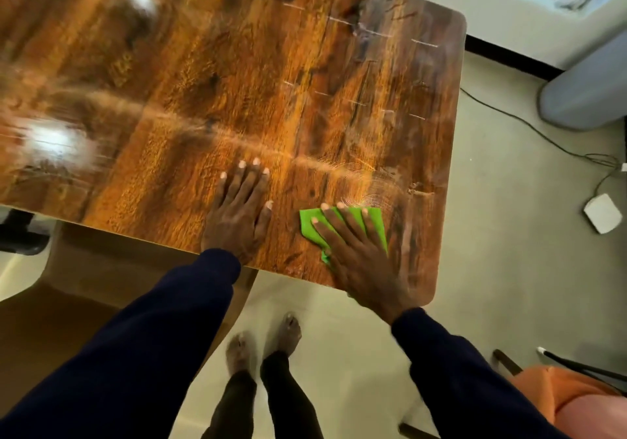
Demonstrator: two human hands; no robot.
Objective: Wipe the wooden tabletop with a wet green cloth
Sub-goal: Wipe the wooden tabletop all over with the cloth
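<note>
Soft, limp wet green cloth (307,224) wants flat palm pressure, I judge: right hand (363,262) presses it, grip spread; left hand (237,218) lies splayed on the brown wooden table (203,99).

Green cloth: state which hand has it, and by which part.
The right hand presses the green cloth flat, straight fingers spread over its middle; nothing is gripped. The left hand rests bare on the tabletop.

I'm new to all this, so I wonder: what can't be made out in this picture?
Head view:
green cloth: mostly hidden under the right hand; wetness unclear.
tabletop: left end cut off by the frame edge, blurred by glare.
white box on the floor: too small to identify.
</note>
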